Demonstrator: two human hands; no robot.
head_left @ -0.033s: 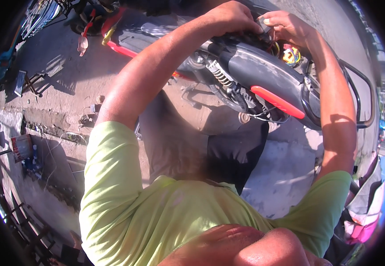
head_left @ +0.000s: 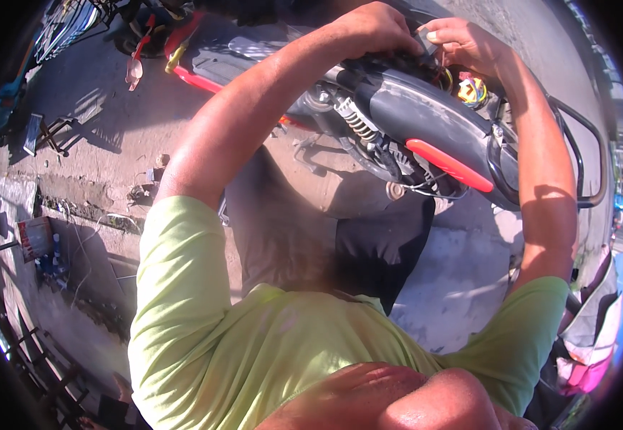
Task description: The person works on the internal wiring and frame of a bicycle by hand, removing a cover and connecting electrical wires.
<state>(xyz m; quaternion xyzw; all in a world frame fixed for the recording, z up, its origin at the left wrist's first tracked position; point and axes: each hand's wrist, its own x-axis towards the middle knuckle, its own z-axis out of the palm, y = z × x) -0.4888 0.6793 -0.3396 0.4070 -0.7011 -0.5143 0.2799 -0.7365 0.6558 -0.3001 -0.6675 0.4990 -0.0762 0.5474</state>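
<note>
Across the far side, the rear of a black and red motorbike (head_left: 426, 107) lies under both my hands. My left hand (head_left: 379, 30) is closed, its fingertips pinching the edge of a small dark grey piece (head_left: 426, 41) whose kind I cannot make out. My right hand (head_left: 469, 44) meets it from the other side, thumb and bent fingers closed on the same piece. Just below my right hand sits a bundle of yellow, red and blue wires (head_left: 472, 90) in the bike's opened top. My left forearm hides part of the bike's middle.
A coil-spring shock absorber (head_left: 355, 120) and a red side strip (head_left: 449, 165) face me. The black tubular rail (head_left: 590, 154) curves beside my right forearm. A small folding stand (head_left: 50, 135) and a tin container (head_left: 34, 239) are on the left. Cloths (head_left: 592, 330) hang at right.
</note>
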